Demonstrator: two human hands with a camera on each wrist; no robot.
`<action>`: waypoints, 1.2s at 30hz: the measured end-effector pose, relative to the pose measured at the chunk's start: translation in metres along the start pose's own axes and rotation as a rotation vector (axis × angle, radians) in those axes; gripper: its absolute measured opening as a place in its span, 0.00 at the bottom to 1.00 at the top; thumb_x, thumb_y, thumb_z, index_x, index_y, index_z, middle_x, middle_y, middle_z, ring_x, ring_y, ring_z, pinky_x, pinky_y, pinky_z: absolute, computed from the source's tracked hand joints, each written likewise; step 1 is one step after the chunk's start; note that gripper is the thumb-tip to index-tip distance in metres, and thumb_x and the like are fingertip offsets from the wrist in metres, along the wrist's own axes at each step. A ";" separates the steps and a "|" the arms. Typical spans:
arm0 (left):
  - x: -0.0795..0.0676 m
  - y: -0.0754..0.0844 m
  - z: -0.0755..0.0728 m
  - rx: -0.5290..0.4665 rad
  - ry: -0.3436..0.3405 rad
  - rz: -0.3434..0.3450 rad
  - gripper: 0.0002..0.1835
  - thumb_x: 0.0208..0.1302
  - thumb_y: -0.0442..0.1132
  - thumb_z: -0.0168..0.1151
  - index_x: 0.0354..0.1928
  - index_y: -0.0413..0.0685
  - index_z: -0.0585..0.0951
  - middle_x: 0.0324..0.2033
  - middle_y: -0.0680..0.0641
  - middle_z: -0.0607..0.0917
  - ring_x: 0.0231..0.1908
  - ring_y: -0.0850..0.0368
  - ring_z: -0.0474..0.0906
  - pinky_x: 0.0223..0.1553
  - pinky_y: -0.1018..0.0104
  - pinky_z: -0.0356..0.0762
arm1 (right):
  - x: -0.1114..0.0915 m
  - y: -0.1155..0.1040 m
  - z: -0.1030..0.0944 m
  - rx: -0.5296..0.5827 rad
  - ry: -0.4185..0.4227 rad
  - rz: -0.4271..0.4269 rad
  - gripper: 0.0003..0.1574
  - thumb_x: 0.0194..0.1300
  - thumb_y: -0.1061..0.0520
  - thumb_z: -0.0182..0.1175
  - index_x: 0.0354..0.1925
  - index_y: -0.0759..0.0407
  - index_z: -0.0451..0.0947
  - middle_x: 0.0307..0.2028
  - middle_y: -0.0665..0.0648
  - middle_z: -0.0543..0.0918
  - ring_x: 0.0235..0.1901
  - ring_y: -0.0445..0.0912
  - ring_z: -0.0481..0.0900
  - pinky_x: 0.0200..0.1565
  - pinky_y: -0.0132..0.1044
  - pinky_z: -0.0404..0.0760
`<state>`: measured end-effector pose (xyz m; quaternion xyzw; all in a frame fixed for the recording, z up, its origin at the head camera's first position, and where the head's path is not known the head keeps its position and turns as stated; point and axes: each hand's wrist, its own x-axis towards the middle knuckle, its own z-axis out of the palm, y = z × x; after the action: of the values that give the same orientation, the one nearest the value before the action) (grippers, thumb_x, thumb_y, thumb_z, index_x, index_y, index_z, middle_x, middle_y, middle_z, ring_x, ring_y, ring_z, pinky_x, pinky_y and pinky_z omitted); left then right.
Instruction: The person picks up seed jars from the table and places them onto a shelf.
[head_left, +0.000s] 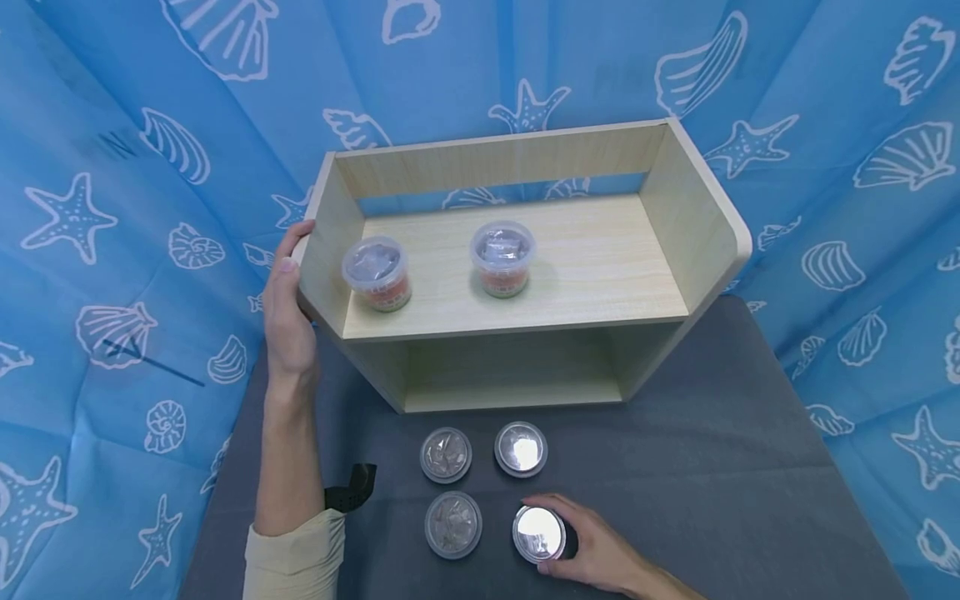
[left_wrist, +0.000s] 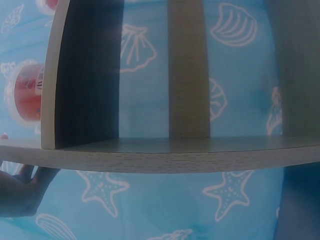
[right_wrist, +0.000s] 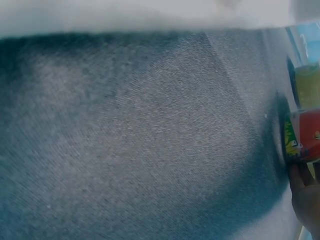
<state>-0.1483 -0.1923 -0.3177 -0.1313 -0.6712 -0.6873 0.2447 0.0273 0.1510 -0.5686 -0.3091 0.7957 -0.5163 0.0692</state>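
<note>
A pale wooden two-tier shelf (head_left: 525,325) stands at the back of the grey table. My left hand (head_left: 291,321) rests against the outside of its left side panel, fingertips at the panel's edge. In the left wrist view, that hand (left_wrist: 25,192) touches the panel's outer face. My right hand (head_left: 592,546) grips a round lidded tub (head_left: 538,534) on the table, thumb and finger on opposite sides. The right wrist view shows this tub's red-and-green side (right_wrist: 305,135). Two clear lidded tubs with reddish contents, a left one (head_left: 378,273) and a middle one (head_left: 502,258), stand on the upper board.
Several round tubs sit before the shelf: back left (head_left: 446,455), back right (head_left: 521,449) and front left (head_left: 453,525). A blue curtain (head_left: 97,333) with white shells and starfish surrounds the grey table (head_left: 712,467). A black strap (head_left: 351,490) sticks out at my left sleeve.
</note>
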 end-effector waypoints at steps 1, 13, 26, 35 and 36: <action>0.000 0.000 0.000 0.000 -0.001 0.005 0.25 0.77 0.43 0.34 0.67 0.45 0.72 0.62 0.40 0.72 0.59 0.45 0.64 0.55 0.57 0.59 | -0.001 0.000 0.000 0.003 -0.005 0.012 0.47 0.50 0.54 0.77 0.67 0.55 0.71 0.59 0.53 0.79 0.57 0.46 0.77 0.57 0.37 0.73; -0.001 0.000 0.001 0.003 -0.007 0.004 0.25 0.77 0.43 0.33 0.67 0.44 0.71 0.62 0.40 0.71 0.59 0.44 0.64 0.55 0.56 0.59 | 0.000 -0.001 0.000 -0.035 -0.026 0.068 0.47 0.51 0.53 0.78 0.67 0.52 0.71 0.60 0.50 0.79 0.58 0.45 0.77 0.57 0.41 0.75; 0.000 -0.001 0.001 -0.004 -0.005 0.010 0.25 0.77 0.43 0.33 0.67 0.45 0.72 0.62 0.40 0.71 0.60 0.44 0.64 0.55 0.56 0.60 | 0.014 -0.007 -0.021 -0.049 -0.053 -0.032 0.45 0.52 0.52 0.76 0.67 0.51 0.71 0.58 0.48 0.80 0.56 0.44 0.78 0.57 0.40 0.75; 0.000 0.001 0.002 -0.005 0.000 -0.011 0.26 0.77 0.44 0.32 0.68 0.45 0.71 0.63 0.41 0.71 0.60 0.44 0.64 0.55 0.57 0.60 | 0.027 -0.019 -0.044 -0.057 -0.089 -0.045 0.46 0.52 0.51 0.77 0.68 0.48 0.71 0.59 0.50 0.79 0.58 0.45 0.76 0.59 0.41 0.73; 0.000 0.001 0.002 -0.005 0.001 -0.011 0.26 0.77 0.44 0.32 0.68 0.45 0.71 0.63 0.41 0.71 0.60 0.44 0.64 0.55 0.57 0.60 | 0.029 -0.020 -0.046 -0.057 -0.091 -0.040 0.46 0.52 0.51 0.77 0.68 0.47 0.71 0.60 0.50 0.79 0.59 0.44 0.76 0.60 0.41 0.72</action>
<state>-0.1479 -0.1904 -0.3172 -0.1278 -0.6702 -0.6903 0.2408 -0.0071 0.1652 -0.5240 -0.3500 0.7998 -0.4800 0.0864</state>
